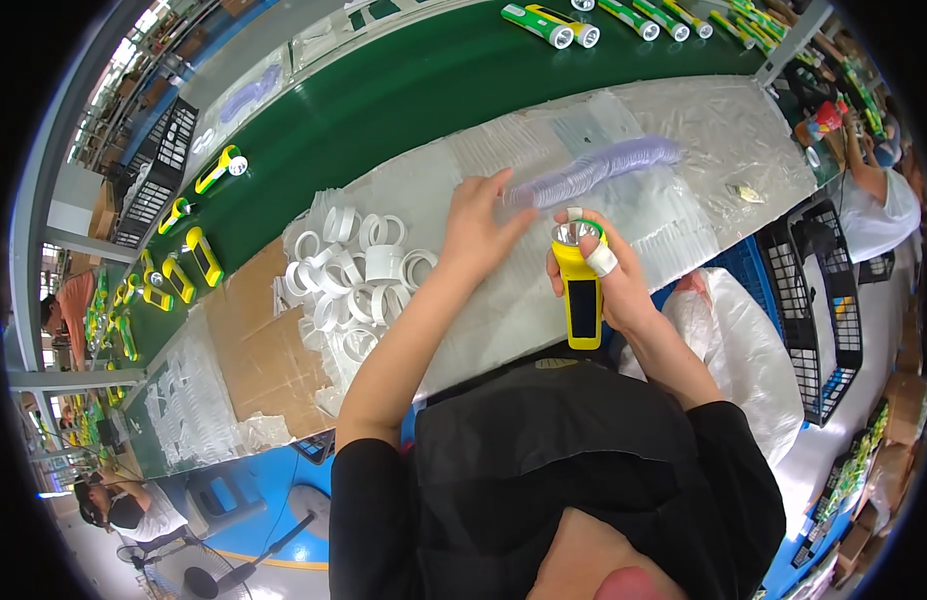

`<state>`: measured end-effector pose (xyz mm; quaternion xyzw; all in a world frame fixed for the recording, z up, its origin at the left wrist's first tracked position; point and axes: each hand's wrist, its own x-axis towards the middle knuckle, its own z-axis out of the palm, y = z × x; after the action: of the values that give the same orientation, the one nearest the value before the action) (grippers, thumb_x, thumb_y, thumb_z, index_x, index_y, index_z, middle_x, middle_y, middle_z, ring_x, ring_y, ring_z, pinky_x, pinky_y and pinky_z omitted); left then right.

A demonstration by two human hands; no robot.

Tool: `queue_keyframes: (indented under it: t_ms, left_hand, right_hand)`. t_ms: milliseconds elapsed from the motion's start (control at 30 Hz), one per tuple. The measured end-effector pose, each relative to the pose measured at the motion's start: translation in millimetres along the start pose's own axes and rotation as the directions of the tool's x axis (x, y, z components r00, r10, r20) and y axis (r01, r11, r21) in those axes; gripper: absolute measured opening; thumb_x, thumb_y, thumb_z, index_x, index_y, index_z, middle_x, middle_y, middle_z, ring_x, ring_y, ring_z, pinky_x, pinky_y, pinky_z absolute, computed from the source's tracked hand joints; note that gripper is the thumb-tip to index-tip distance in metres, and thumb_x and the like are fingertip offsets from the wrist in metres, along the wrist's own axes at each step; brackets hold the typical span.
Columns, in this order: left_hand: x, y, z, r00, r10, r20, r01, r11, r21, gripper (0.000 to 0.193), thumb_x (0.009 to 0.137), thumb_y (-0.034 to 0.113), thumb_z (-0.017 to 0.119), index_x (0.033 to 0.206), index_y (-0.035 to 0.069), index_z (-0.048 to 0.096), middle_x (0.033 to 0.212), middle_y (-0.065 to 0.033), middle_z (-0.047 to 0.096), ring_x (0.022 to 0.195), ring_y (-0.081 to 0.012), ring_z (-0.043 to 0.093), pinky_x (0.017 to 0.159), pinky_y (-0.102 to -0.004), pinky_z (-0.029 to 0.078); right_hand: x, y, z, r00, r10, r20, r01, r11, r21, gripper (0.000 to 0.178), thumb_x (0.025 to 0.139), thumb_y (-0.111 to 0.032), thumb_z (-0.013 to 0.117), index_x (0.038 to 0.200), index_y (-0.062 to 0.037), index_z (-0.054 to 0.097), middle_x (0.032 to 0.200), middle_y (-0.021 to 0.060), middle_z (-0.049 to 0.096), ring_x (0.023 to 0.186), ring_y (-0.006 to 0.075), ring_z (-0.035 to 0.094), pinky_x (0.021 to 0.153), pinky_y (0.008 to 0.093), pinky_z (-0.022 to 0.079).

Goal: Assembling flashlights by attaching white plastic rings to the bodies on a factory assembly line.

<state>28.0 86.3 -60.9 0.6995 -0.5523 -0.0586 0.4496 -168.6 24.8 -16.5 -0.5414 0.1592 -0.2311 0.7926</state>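
Note:
My right hand (624, 280) is closed round a yellow flashlight (567, 265), its reflector end up and a dark panel on its body facing me. White wraps cover the thumb and one finger of this hand. My left hand (476, 225) is open, thumb and fingers apart, at the near left end of a long row of thin clear lens discs (594, 170). Whether a fingertip touches the discs I cannot tell. Left of that hand lies a heap of white plastic rings (384, 262) on the plastic-covered bench (494, 320).
Beyond the bench runs a green conveyor belt (364, 130) with several yellow and green flashlights (539, 25) on it. Brown cardboard (259, 350) covers the bench's left part. A white sack (734, 350) and black crates (824, 320) stand at right. Other people work at both sides.

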Motion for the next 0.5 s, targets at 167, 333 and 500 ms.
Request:
queue_keyframes:
  t_ms: [167, 333, 500]
  left_hand:
    - [-17, 58, -48, 0.992, 0.077, 0.096, -0.026, 0.892, -0.452, 0.049, 0.083, 0.018, 0.071, 0.129, 0.006, 0.058, 0.110, -0.0082, 0.051, 0.102, -0.0224, 0.050, 0.089, -0.0348, 0.043]
    - [-39, 66, -60, 0.921, 0.386, 0.044, -0.373, 0.911, -0.176, 0.037, 0.095, 0.020, 0.048, 0.124, 0.002, 0.060, 0.124, -0.0141, 0.054, 0.112, -0.0316, 0.050, 0.098, -0.0407, 0.040]
    - [-51, 57, -60, 0.920, 0.391, -0.022, -0.390, 0.909, -0.146, 0.038, 0.096, 0.019, 0.039, 0.119, -0.001, 0.062, 0.124, -0.0165, 0.058, 0.117, -0.0350, 0.050, 0.099, -0.0425, 0.039]
  right_hand:
    - [2, 0, 9, 0.994, 0.037, 0.098, -0.036, 0.999, -0.015, 0.056, 0.096, -0.045, 0.056, 0.130, -0.0025, 0.045, 0.086, 0.0125, 0.061, 0.070, 0.0188, 0.060, 0.063, 0.0299, 0.048]
    - [-1, -10, 39, 0.983, 0.042, 0.178, -0.048, 0.998, 0.030, 0.043, 0.097, -0.032, 0.058, 0.127, -0.0025, 0.047, 0.091, 0.0090, 0.061, 0.073, 0.0156, 0.061, 0.065, 0.0284, 0.050]
    - [7, 4, 39, 0.954, 0.076, 0.289, -0.070, 0.997, -0.030, 0.052, 0.096, -0.040, 0.058, 0.129, -0.0027, 0.044, 0.095, 0.0092, 0.060, 0.075, 0.0168, 0.062, 0.065, 0.0295, 0.051]
